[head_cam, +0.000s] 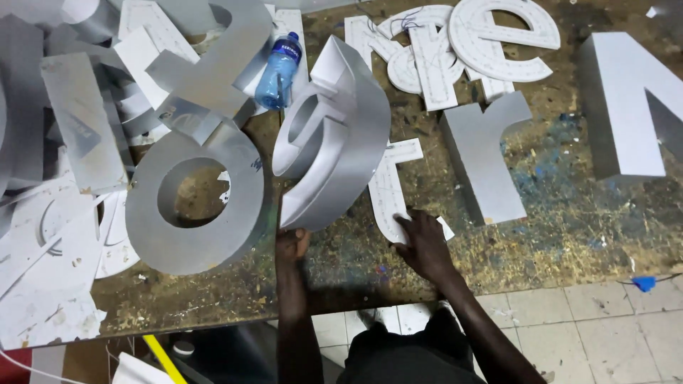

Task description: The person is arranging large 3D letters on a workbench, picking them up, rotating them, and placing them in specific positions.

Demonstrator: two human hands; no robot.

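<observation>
Step in hand, by judgement: pairing a metal letter shell with its flat white backing.

Left hand [292, 243], lower centre, grips the bottom edge of the shell [334, 135], holding it tilted on edge. Right hand [425, 245], well apart, presses fingers flat on the backing [395, 188], not closed on it.

Next move likely calls for aligning both outlines.

The shell's long axis runs from lower centre toward top centre, open side facing left.

Beyond: bottle [279, 70], upper left; bench [569, 227].
</observation>
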